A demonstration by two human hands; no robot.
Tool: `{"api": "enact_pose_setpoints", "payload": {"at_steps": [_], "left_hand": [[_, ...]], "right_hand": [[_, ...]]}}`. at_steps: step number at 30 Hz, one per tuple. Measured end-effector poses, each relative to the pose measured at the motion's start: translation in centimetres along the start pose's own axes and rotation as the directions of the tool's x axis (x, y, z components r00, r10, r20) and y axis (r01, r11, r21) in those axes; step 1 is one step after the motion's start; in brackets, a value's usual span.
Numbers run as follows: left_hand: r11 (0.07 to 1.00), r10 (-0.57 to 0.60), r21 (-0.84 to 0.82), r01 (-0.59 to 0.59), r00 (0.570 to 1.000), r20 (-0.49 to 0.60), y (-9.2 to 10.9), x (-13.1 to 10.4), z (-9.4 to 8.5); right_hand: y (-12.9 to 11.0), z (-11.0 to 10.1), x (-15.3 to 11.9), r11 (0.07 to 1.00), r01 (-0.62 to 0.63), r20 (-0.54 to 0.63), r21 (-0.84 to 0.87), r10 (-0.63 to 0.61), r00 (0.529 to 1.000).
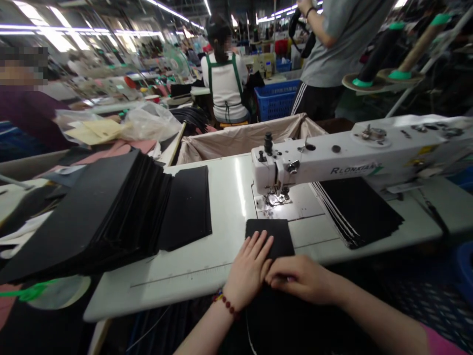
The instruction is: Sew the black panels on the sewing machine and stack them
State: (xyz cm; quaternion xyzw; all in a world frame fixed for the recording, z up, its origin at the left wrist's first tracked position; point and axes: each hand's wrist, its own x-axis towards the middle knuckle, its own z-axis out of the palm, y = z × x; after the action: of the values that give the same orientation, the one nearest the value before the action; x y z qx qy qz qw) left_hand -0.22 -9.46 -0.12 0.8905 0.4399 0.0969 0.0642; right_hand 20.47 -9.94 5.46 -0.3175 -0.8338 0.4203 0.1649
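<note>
A black fabric piece [271, 231] lies on the pale sewing table in front of the sewing machine [318, 158], its near part hanging over the front edge. My left hand [249, 268] rests flat on it, fingers stretched forward, with a beaded bracelet at the wrist. Just right of it, my right hand [301, 278] has its fingers curled together near the table's front edge, beside the left thumb; what they hold, if anything, is hidden. The far end of the piece lies short of the lit presser foot [277, 198].
Stacks of black pieces stand at the left [88, 202] and beside them [188, 207]. Another stack [360, 209] lies right, under the machine arm. Behind are a cloth-lined bin [236, 140], a blue basket [277, 101] and several people. Thread cones stand upper right.
</note>
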Motion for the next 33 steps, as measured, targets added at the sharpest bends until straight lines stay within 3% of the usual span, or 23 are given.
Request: {"api": "enact_pose_setpoints", "payload": {"at_steps": [3, 5, 7, 9, 13, 16, 21, 33], "left_hand": [[0.986, -0.158, 0.041, 0.159, 0.987, -0.039, -2.2, -2.1, -0.9], [0.975, -0.22, 0.023, 0.223, 0.973, -0.075, -2.8, -2.7, -1.2], [0.968, -0.249, -0.029, 0.247, 0.963, -0.106, -2.7, -2.5, -1.2], [0.971, -0.225, -0.097, 0.216, 0.97, -0.087, -2.5, -1.7, -1.2], [0.986, -0.1, -0.13, 0.1, 0.995, 0.011, -2.8, 1.1, -1.3], [0.993, -0.062, -0.096, 0.064, 0.998, 0.021, -3.9, 3.4, -1.4], [0.995, -0.002, -0.097, 0.004, 1.0, 0.028, -5.1, 6.1, -1.2], [0.996, 0.002, -0.093, -0.001, 1.0, 0.006, -4.8, 7.1, -0.8]], "right_hand": [[3.1, -2.3, 3.3, 0.937, -0.165, -0.259, -0.308, 0.085, 0.962], [5.0, -3.0, 5.7, 0.817, -0.28, -0.305, -0.504, 0.134, 0.943], [6.3, -3.2, 7.2, 0.727, -0.343, -0.322, -0.595, 0.175, 0.931], [7.2, -3.3, 7.5, 0.706, -0.36, -0.332, -0.61, 0.186, 0.925], [8.2, -3.4, 5.5, 0.743, -0.365, -0.358, -0.561, 0.18, 0.916], [8.7, -3.4, 4.3, 0.743, -0.388, -0.379, -0.545, 0.195, 0.905], [8.9, -3.2, 4.5, 0.727, -0.389, -0.379, -0.566, 0.19, 0.906], [9.2, -3.3, 4.7, 0.743, -0.366, -0.348, -0.561, 0.19, 0.918]]}}
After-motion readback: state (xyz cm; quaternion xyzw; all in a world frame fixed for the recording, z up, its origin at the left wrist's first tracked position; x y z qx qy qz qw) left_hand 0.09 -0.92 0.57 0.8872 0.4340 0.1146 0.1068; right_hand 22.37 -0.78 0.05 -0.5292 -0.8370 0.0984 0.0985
